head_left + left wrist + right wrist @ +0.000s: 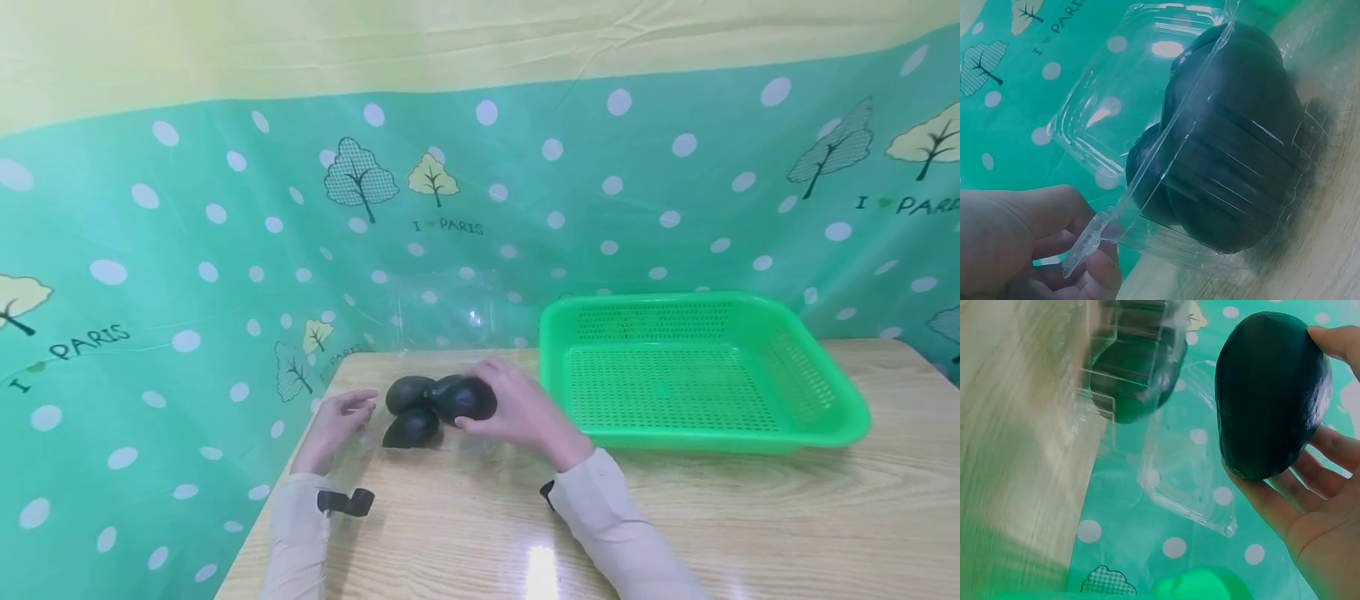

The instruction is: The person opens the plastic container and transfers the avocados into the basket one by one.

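In the right hand [517,408] is a dark avocado [1272,394], held between the thumb on one side and the fingers on the other, above a clear plastic clamshell box [1210,265]. More dark avocados [410,395] sit together in that box, partly covered by the held one in the head view. The box's hinged lid [442,312] stands raised at the back. At the box's left edge, the left hand [337,429] has its fingers bent around a corner tab [1088,244] of the rim.
A green perforated plastic basket [817,433] stands on the wooden table [675,517], right of the box. Behind and to the left hangs a green polka-dot cloth [517,275] printed with trees. Both sleeves [296,529] carry black wrist mounts.
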The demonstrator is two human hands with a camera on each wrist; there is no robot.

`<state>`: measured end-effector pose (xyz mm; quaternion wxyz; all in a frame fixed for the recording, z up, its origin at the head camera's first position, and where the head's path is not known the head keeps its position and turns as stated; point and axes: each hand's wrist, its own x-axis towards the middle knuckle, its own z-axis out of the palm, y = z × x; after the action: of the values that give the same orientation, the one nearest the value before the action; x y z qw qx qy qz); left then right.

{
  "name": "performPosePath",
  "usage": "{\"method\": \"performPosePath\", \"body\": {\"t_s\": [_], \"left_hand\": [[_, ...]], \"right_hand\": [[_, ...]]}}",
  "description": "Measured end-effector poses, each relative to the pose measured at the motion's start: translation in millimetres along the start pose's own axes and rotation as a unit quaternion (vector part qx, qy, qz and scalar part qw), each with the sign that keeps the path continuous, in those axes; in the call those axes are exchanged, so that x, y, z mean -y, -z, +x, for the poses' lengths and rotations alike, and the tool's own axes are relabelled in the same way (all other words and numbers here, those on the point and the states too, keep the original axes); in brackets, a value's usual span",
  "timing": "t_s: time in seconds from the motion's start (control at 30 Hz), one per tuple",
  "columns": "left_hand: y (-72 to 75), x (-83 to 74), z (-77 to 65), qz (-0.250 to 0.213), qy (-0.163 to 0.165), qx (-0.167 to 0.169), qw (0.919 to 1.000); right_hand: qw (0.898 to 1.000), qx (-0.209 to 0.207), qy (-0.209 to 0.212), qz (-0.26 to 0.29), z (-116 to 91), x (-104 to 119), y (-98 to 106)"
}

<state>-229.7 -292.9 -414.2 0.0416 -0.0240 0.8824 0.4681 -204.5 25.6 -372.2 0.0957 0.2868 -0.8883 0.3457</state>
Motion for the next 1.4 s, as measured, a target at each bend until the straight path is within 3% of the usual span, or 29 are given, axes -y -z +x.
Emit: {"method": "performPosePath", "body": {"t_s": [0.43,0.73,1.4], "left_hand": [[-0.5,6.7,-0.1,-0.008,0.002,0.006,0.9999],[-0.1,-1.2,0.1,-0.011,-0.008,0.004,0.9999],[1.2,2.5,0.7,-0.006,-0.001,0.008,0.9999]], "right_hand": [[0.999,-0.041,0.013,-0.017,-8.8,-4.6,16.2],[0.999,-0.041,-0.014,-0.020,-13.0,-10.0,35.6],[0.996,-0.054,-0.050,-0.045,-30.6,-36.7,70.2]]}}
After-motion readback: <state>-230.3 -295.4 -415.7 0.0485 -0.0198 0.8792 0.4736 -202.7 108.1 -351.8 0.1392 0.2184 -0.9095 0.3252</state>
